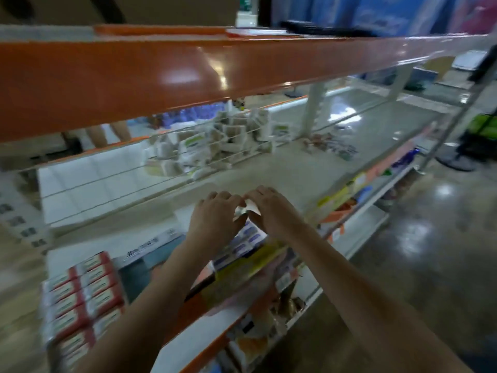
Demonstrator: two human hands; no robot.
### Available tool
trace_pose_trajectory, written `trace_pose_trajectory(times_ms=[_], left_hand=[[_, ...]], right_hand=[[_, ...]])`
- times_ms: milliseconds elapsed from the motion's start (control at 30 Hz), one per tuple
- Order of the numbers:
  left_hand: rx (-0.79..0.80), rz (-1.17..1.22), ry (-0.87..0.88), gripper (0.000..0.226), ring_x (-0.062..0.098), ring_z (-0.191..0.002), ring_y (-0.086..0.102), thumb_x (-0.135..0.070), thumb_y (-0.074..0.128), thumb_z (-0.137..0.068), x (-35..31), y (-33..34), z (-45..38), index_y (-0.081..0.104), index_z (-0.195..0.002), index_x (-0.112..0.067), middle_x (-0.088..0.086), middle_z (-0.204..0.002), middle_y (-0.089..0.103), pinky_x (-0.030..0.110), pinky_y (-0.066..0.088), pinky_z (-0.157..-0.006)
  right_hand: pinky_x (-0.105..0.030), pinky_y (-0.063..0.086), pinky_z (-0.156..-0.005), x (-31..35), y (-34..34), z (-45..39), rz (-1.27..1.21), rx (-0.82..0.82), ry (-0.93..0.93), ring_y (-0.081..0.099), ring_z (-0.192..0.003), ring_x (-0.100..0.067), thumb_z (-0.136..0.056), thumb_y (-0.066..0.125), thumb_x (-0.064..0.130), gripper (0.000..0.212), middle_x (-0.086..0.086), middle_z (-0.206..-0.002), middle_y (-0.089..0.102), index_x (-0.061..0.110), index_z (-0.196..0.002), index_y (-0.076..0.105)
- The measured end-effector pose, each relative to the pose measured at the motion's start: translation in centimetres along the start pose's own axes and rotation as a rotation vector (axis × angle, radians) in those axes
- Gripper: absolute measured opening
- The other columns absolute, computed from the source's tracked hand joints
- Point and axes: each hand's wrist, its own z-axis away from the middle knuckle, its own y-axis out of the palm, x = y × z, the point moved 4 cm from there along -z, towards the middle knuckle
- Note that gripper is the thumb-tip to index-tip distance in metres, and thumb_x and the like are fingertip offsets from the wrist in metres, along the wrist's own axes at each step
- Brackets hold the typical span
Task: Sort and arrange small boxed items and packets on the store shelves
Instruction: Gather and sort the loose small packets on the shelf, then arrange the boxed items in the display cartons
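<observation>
Both my hands meet over the middle shelf (pixel 290 168). My left hand (pixel 215 216) and my right hand (pixel 271 208) pinch a small white packet (pixel 248 208) between their fingertips, just above the shelf surface. Under my hands lie blue-and-white boxes (pixel 247 240) in a row. Red-and-white boxes (pixel 80 292) are stacked in neat rows at the near left of the shelf. A jumbled heap of white and green boxes (pixel 215 141) sits behind wire rails further back. The frame is blurred, so the packet's print is unreadable.
An orange shelf edge (pixel 161 76) crosses overhead. A few small packets (pixel 330 146) lie scattered at the right of the middle shelf. Yellow and orange price labels (pixel 341 195) line its front. Lower shelves hold packets (pixel 258 340). Glossy floor (pixel 430 251) spreads to the right.
</observation>
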Motion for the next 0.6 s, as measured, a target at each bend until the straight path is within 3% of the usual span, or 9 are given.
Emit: trace_pose_trajectory(times_ms=[167, 600], left_hand=[[-0.021, -0.007, 0.122, 0.029, 0.022, -0.109, 0.052, -0.038, 0.053, -0.09, -7.7, 3.6, -5.7, 0.06, -0.115, -0.025, -0.001, -0.114, 0.061, 0.034, 0.04, -0.09], [0.082, 0.016, 0.098, 0.034, 0.023, -0.115, 0.047, -0.041, 0.053, -0.089, -20.6, 13.4, -18.8, 0.058, -0.117, -0.024, 0.002, -0.118, 0.057, 0.035, 0.039, -0.092]], right_hand=[[-0.038, 0.04, -0.097, -9.4, -2.6, 2.4, 0.035, 0.042, 0.178, 0.046, -0.118, -0.029, -0.093, 0.052, 0.024, 0.039, -0.01, -0.126, 0.051, 0.014, -0.13, 0.049], [-0.033, 0.033, -0.096, -31.0, -7.4, 5.7, 0.033, 0.045, 0.375, 0.047, -0.12, -0.031, -0.09, 0.056, 0.021, 0.042, -0.014, -0.129, 0.051, 0.012, -0.13, 0.05]])
